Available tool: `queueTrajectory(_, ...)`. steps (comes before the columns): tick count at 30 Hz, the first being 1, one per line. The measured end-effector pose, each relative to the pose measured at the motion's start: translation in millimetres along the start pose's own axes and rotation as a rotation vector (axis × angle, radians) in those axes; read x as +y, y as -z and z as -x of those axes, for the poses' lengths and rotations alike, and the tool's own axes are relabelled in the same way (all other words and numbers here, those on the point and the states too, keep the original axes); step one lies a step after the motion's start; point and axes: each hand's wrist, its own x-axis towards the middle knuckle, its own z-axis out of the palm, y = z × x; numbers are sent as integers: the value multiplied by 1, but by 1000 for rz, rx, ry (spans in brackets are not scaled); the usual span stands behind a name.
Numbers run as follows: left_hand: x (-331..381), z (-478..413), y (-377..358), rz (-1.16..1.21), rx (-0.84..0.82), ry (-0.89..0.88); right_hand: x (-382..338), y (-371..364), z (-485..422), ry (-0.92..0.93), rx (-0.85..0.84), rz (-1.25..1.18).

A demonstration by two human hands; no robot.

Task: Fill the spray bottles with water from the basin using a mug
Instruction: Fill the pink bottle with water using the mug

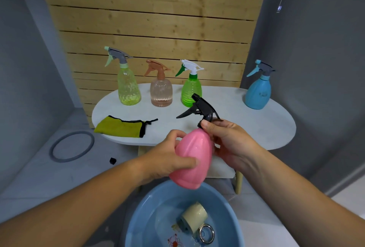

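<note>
Here, a wooden slat wall (pixel 150 19) backs a pale oval counter (pixel 256 120). Below the counter's near edge, at the bottom of the view, sits a blue basin (pixel 142 207) holding water.

The pink spray bottle (pixel 194 160) is held in the air between the two, above the basin's far rim and in front of the counter. It is tilted, with its base toward the basin and its black trigger head (pixel 199 106) pointing up and away. The left hand (pixel 167 160) wraps the bottle's body from the left, thumb laid across the front and fingers curled behind. The right hand (pixel 231 140) closes on the neck, thumb and fingers pinching just under the trigger head.

Four bottles stand upright along the counter's far side: a yellow-green bottle (pixel 128 89), a peach bottle (pixel 161 93), a green bottle (pixel 190 91) and, well apart at the right, a blue bottle (pixel 257 93).

An olive cloth (pixel 120 128) with black trim lies at the counter's near left edge. A grey ring (pixel 72 146) lies on the floor to the left.

The cream mug (pixel 194 219) lies on its side in the basin, directly below the hands, with a metal ring (pixel 206 234) beside it.
</note>
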Motion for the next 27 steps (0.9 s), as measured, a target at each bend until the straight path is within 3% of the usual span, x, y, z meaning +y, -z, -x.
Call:
queueTrajectory(4,-3,1,0,0,-6,-29,1,0,-1,10,-15,-21)
queueTrajectory(9,-7,-2,-9,-248,105,-36,4,0,-1,-5,-7,-12)
queueTrajectory(17,-2,-4,4,82,-40,-50,2,1,-6,86,-27,-55)
queueTrajectory(24,-5,-8,-3,6,67,-31,5,-4,-9,136,16,-44)
queueTrajectory(27,-7,-9,2,133,45,-5,4,-2,-11,145,33,-30)
